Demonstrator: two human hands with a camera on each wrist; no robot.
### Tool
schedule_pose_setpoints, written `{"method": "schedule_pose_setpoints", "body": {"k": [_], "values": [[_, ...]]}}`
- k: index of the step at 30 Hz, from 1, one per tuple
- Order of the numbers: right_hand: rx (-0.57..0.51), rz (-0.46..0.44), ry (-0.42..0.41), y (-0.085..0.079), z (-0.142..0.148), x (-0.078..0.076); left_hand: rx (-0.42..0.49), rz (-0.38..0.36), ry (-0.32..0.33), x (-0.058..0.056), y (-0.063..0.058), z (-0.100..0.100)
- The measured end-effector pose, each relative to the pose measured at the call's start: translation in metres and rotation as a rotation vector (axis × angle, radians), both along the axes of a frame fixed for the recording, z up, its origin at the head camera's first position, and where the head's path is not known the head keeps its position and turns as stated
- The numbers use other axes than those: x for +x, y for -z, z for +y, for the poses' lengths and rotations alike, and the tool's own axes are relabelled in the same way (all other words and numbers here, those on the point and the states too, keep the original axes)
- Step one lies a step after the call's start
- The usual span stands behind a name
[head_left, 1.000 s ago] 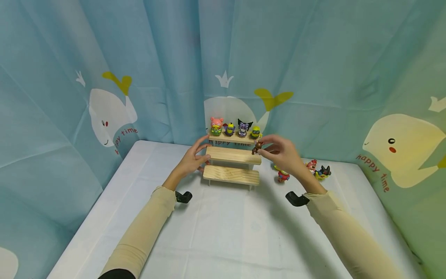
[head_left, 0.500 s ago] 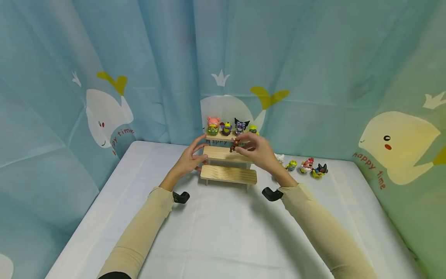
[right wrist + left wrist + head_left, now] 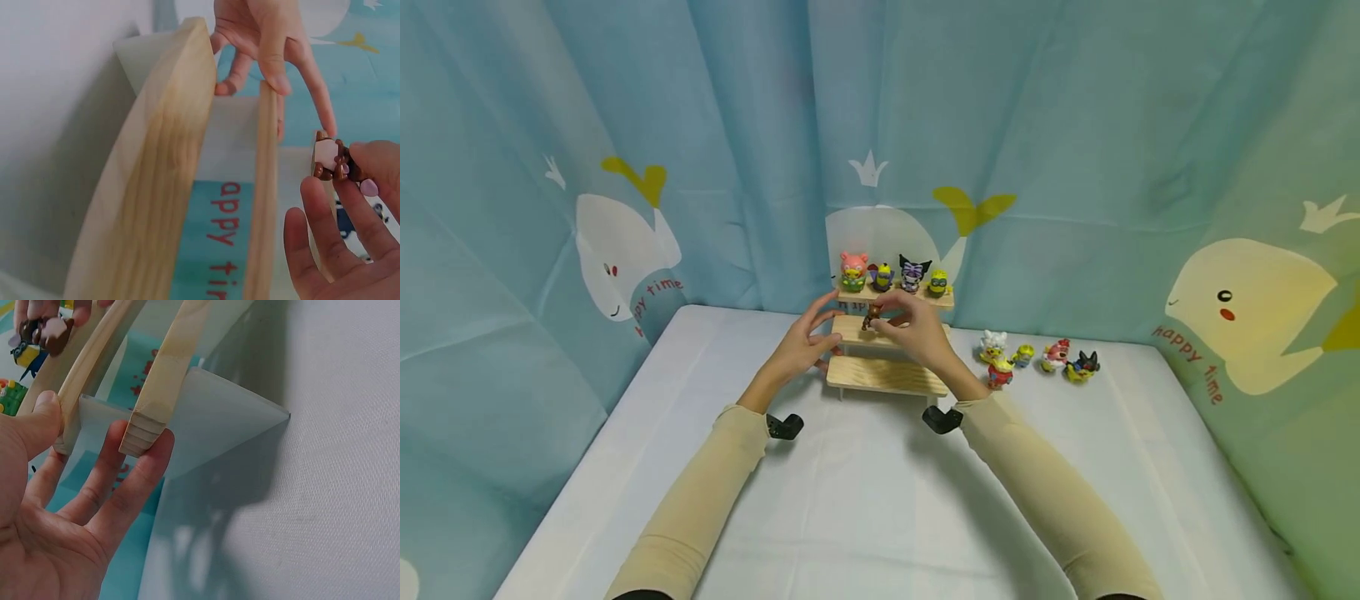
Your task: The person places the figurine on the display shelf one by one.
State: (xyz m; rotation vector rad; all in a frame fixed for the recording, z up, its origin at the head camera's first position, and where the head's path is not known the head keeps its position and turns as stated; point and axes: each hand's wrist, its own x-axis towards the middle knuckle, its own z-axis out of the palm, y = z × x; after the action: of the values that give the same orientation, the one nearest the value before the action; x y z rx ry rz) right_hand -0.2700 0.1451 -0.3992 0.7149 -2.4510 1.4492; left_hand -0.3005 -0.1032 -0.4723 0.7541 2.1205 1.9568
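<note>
A three-tier wooden display stand stands on the white table. My left hand holds its left end, the thumb on the middle board and other fingers spread against the board ends, as the left wrist view shows. My right hand pinches a small brown bear figurine between thumb and fingers, over the left part of the middle tier. In the head view I cannot tell whether the bear touches the board. Along the top tier are a pink figurine, a purple-and-yellow one, a black-eared one and a yellow goggled one.
Right of the stand, several figurines are on the table: a white-topped one, a red-and-yellow one, a small yellow one, a pink-and-red one and a black-eared yellow one. A blue whale-print curtain hangs behind.
My right hand has carried the bear figurine leftward along the middle tier, from its right end to its left part. My left hand stays at the stand. The view has shifted slightly.
</note>
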Motion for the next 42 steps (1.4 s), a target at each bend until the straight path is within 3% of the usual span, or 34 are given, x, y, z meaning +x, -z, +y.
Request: {"method": "schedule_pose_setpoints", "body": {"k": [18,29,42], "values": [[0.006,-0.003,0.073,0.012,-0.032,-0.008,0.01,-0.011,0.011,-0.001,-0.001,0.0],[0.01,-0.01,0.056,0.017,-0.038,-0.012,-0.003,-0.013,0.014,0.001,-0.005,0.0],[0.041,0.008,0.04,0.021,-0.038,-0.015,-0.019,0.0,-0.009,0.0,-0.001,0.001]]}}
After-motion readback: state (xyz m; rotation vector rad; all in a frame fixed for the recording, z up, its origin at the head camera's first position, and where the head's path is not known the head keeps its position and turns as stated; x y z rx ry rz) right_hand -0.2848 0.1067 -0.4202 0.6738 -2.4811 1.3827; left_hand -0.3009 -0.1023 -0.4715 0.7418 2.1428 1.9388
